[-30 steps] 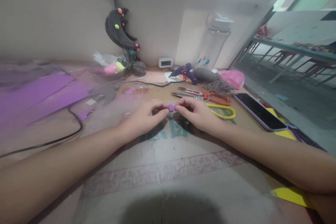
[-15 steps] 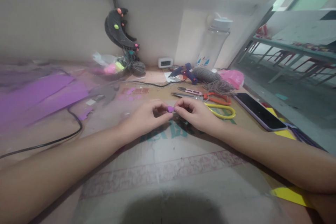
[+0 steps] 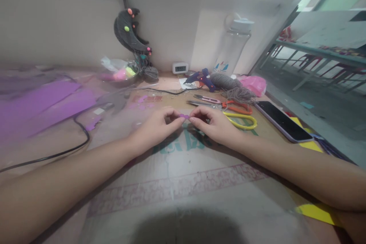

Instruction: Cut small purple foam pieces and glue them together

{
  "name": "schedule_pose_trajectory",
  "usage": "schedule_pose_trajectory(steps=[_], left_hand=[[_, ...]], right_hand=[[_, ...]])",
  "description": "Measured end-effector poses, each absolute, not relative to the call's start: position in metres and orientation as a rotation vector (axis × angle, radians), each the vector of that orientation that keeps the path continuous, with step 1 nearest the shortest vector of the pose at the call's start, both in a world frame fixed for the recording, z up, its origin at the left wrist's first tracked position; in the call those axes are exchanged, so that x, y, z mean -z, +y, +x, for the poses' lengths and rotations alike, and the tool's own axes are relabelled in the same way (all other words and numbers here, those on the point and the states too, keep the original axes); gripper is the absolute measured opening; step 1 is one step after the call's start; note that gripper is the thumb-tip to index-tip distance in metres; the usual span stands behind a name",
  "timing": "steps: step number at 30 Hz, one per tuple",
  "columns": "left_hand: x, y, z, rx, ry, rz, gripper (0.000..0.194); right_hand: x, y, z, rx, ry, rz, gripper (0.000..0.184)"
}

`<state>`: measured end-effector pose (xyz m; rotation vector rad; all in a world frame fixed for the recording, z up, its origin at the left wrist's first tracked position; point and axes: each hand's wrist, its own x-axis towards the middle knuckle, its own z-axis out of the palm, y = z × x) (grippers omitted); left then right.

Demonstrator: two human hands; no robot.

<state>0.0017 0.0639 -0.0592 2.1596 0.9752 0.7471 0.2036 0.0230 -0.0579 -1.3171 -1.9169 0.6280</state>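
Note:
A small purple piece with a scalloped edge (image 3: 184,116), perhaps foam or felt, is pinched between both hands above the cardboard. My left hand (image 3: 161,124) grips its left end between thumb and forefinger. At its right end, the thumb and forefinger of my right hand (image 3: 210,122) are closed on it. The fingertips hide both ends. Just behind my right hand lie the yellow-handled scissors (image 3: 243,120), the orange-handled scissors (image 3: 237,107) and pink thread snips (image 3: 207,99).
A blue glue gun (image 3: 201,79) and grey yarn (image 3: 225,82) lie near the wall, by a clear bottle (image 3: 233,47) and a small clock (image 3: 180,68). A phone (image 3: 283,121) is at right. Purple sheets (image 3: 51,101) and a black cable (image 3: 65,152) are at left; a dark crescent ornament (image 3: 124,32) stands behind.
The left fingertips have shifted slightly on the purple piece, and it is turned a little, showing more of its scalloped edge. Everything else stays put.

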Motion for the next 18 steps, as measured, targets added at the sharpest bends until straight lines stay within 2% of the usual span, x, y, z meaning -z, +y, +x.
schedule_pose_trajectory(steps=[8, 18], left_hand=[[0.0564, 0.0651, 0.0014, -0.736, 0.921, 2.175, 0.031], [0.0634, 0.0676, 0.0018, -0.74, 0.956, 2.113, 0.025]], right_hand=[[0.0572, 0.0217, 0.2031, -0.59, -1.922, -1.302, 0.014], [0.0577, 0.0213, 0.204, -0.56, -1.934, -1.31, 0.013]])
